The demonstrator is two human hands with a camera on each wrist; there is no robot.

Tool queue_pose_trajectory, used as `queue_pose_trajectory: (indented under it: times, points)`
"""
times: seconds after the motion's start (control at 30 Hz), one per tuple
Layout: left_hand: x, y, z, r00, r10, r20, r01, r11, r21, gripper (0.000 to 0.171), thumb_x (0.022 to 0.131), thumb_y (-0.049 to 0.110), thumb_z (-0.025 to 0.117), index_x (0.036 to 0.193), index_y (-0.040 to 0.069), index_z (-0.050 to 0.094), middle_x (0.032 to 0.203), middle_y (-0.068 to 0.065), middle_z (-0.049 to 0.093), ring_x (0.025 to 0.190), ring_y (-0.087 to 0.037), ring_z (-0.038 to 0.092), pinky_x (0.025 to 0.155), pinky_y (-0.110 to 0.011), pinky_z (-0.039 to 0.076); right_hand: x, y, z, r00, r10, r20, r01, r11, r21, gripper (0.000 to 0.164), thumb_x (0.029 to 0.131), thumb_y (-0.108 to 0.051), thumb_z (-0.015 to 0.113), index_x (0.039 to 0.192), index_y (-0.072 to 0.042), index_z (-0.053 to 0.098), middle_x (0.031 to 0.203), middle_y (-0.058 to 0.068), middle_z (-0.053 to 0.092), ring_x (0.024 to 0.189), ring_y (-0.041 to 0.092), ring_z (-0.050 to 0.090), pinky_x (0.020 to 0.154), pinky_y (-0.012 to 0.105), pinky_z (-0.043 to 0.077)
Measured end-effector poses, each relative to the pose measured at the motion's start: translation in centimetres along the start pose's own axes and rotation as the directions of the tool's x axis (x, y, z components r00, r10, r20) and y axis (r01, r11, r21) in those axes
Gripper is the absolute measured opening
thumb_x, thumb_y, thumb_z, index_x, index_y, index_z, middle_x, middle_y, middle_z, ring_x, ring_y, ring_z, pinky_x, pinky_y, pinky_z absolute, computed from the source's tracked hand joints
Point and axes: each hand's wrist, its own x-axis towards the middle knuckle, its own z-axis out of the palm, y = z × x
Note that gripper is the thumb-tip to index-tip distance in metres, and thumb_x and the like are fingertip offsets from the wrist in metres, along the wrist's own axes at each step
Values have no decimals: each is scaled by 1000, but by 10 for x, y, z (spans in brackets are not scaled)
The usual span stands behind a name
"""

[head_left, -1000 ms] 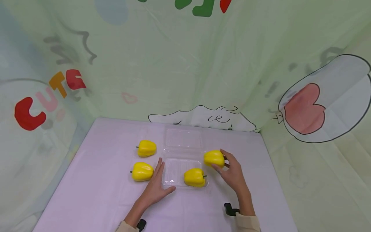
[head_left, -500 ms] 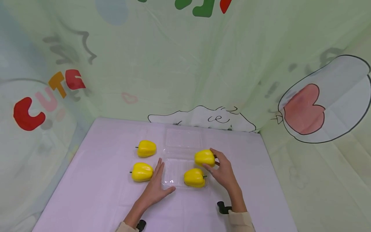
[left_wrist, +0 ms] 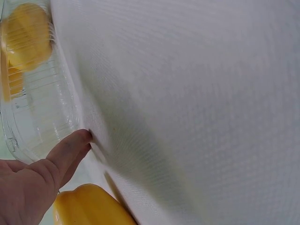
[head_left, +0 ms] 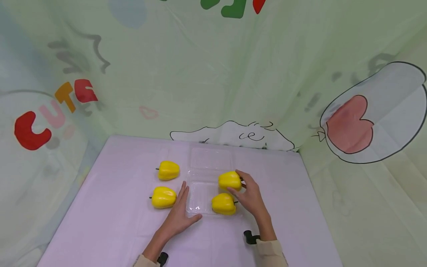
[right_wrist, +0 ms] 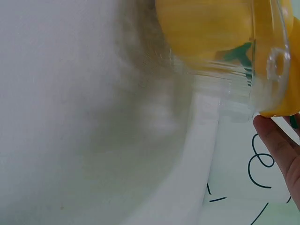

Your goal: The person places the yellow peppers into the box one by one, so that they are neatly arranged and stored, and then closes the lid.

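Note:
My right hand (head_left: 248,194) grips a yellow bell pepper (head_left: 229,180) by its stem end, over the back right part of a clear plastic clamshell box (head_left: 199,196). Another yellow bell pepper (head_left: 223,204) lies inside the box at the front right; through the clear wall its green stem (right_wrist: 240,52) shows in the right wrist view. With fingers straight, my left hand (head_left: 178,217) rests at the box's left side. Just left of that hand lies a third yellow bell pepper (left_wrist: 91,206), and a further yellow pepper (head_left: 168,170) sits behind it.
The box's clear lid (head_left: 211,159) lies folded back toward the rear wall. A pale cloth (head_left: 113,207) covers the table. Printed fabric (head_left: 200,74) walls the back and both sides.
My right hand has carried its bell pepper leftward, from beside the box's right edge to over the box. My left hand and the other peppers stay in place.

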Motion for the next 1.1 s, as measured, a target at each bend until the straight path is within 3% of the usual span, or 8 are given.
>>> queue_pose_trajectory:
  times: [0.3,0.6,1.1]
  points:
    - [1,-1,1,1000,-3,4,3,1000,-1,113,87,36,86,171,10,15,182,4,-5,168,-32,13,131,-59,30,2,0,7,999,18,30,-19,1000,5,78,87,-21,89,153,-8,51,153,16,57,136,37,61,118,55,52]
    - [1,-1,0,1000,-4,5,4,1000,6,113,87,37,86,171,10,15,182,3,-5,168,-32,13,131,-59,30,2,0,9,999,-29,18,29,1000,4,76,85,-19,91,150,-7,53,150,16,59,134,36,62,116,56,53]
    - [2,-2,-1,1000,-4,9,4,1000,9,114,86,37,86,171,10,15,182,4,-4,168,-31,14,132,-58,29,0,-4,12,999,-37,15,37,999,3,75,83,-13,91,147,-5,53,149,17,59,135,37,60,116,56,53]
